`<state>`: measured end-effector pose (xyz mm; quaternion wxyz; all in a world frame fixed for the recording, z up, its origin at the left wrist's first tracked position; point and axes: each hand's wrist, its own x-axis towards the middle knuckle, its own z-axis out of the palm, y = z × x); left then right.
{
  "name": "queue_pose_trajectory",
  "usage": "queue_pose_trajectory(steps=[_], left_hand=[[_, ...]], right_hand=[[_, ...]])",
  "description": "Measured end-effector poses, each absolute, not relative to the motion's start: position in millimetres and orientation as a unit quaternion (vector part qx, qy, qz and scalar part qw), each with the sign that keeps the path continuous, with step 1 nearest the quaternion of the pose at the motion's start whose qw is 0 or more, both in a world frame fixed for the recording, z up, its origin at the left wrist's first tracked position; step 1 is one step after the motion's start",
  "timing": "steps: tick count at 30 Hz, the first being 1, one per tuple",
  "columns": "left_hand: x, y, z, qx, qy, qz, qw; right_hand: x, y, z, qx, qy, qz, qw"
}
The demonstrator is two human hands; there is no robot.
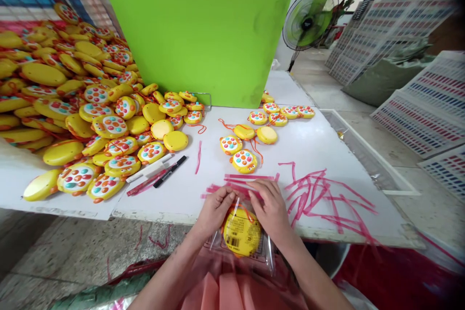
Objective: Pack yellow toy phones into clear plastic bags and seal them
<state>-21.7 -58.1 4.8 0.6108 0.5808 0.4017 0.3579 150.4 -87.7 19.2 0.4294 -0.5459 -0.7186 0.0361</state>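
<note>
The left hand [214,208] clamps thumb and forefinger together on the upper edge of a glossy, crinkled, transparent plastic bag [269,257], while the right hand [271,207] bends its fingers toward the same edge, though from where I stand I cannot tell whether they close on it. Inside the bag, between the forearms at the table's near edge, sits a rounded, smooth yellow plastic toy [238,225], with black print and a barcode showing over its face. Flat, translucent pink film strips [316,198] lie tangled on the smooth white tabletop [312,143] beside the right hand.
</note>
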Motion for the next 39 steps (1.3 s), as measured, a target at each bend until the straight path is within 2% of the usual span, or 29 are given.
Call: queue_pose_trajectory(steps=[7,12,16,21,27,29,31,33,35,39], left_hand=[[-22,-57,8,0.635,0.394,0.365,0.554],[-24,-58,13,0.668,0.394,0.348,0.526],[-24,-59,11,0.676,0.394,0.336,0.525],[-23,-58,3,0.626,0.419,0.348,0.558],[-23,-55,7,0.631,0.408,0.382,0.538],[-23,-57,9,0.614,0.398,0.381,0.566],[-22,-58,11,0.594,0.382,0.373,0.602],[-21,-59,11,0.586,0.370,0.361,0.624],[-20,-59,9,0.592,0.371,0.358,0.620],[-19,-58,6,0.610,0.382,0.363,0.592]], right_hand=[[134,-77,35,-0.504,-0.770,0.056,0.386],[124,-75,38,-0.496,-0.812,0.000,0.307],[131,-66,33,-0.521,-0.798,-0.020,0.303],[216,-31,22,-0.679,-0.697,-0.074,0.216],[314,-19,26,-0.755,-0.626,-0.104,0.166],[309,-27,30,-0.744,-0.633,-0.117,0.180],[288,-39,34,-0.714,-0.648,-0.113,0.241],[260,-53,36,-0.675,-0.658,-0.052,0.330],[232,-66,36,-0.661,-0.644,0.064,0.380],[200,-82,27,-0.650,-0.637,0.216,0.354]])
